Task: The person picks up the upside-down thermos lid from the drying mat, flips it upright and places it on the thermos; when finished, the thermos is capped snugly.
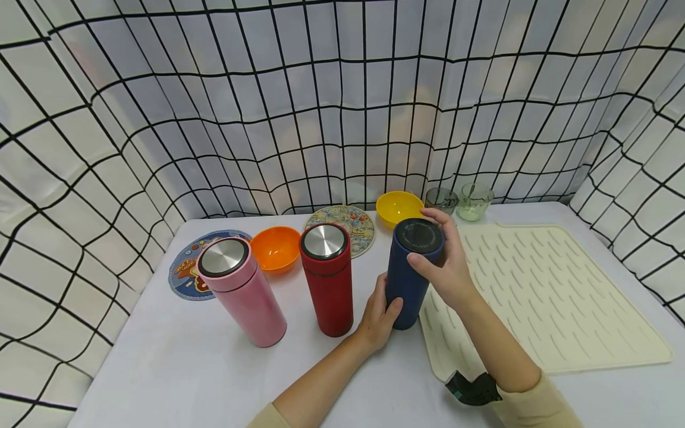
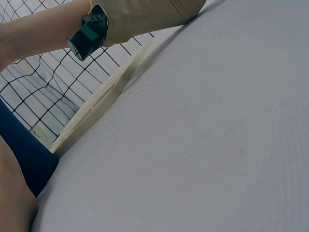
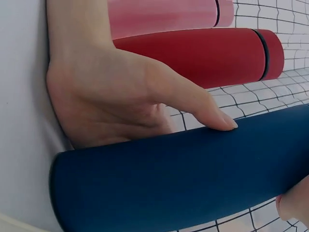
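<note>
A blue thermos flask (image 1: 405, 279) stands on the white table by the left edge of the cream mat, a black disc with faint print facing up. My left hand (image 1: 377, 321) grips its lower part from the left, thumb in front; the right wrist view shows that thumb along the blue wall. Around the top end, my right hand (image 1: 446, 261) holds it with the thumb on the near side and fingers behind. To the left are a red thermos flask (image 1: 329, 285) and a pink thermos flask (image 1: 248, 303), both upright with silver-topped lids.
A cream ridged mat (image 1: 546, 297) covers the table's right side. Along the back stand an orange bowl (image 1: 275, 249), a yellow bowl (image 1: 398, 208) and two clear glasses (image 1: 473, 202). Two round patterned placemats (image 1: 187, 261) lie at the left and back. Black-grid netting (image 1: 342, 107) surrounds the table.
</note>
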Demonstrator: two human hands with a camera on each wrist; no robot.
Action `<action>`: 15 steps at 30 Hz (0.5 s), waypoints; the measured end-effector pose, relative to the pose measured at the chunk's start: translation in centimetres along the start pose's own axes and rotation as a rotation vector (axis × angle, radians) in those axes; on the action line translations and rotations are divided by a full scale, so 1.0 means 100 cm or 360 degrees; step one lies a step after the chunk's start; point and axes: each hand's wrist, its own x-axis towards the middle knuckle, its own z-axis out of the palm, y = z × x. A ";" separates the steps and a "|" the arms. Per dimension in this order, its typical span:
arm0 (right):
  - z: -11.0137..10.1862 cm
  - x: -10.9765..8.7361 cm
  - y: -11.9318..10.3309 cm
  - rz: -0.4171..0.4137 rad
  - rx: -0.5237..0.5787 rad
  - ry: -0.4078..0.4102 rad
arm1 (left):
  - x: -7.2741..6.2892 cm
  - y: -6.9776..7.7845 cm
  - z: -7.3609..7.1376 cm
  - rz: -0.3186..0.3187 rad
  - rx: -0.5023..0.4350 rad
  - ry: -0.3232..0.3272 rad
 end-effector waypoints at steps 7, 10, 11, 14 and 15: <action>-0.001 0.000 -0.003 0.0058 0.0076 -0.0030 | 0.000 0.000 0.000 -0.0018 0.0002 -0.0003; -0.002 0.000 -0.002 0.0029 0.0014 -0.0024 | 0.000 0.000 0.000 -0.0023 0.0002 -0.0012; -0.002 0.000 -0.001 0.0026 -0.0002 -0.0028 | 0.000 0.001 0.000 -0.0024 0.0001 -0.0013; -0.003 0.000 0.000 0.0046 0.0037 -0.0070 | 0.000 0.001 0.000 -0.0022 0.0005 -0.0004; -0.004 0.000 -0.001 0.0045 0.0051 -0.0082 | 0.000 0.002 0.000 -0.0021 0.0005 0.0001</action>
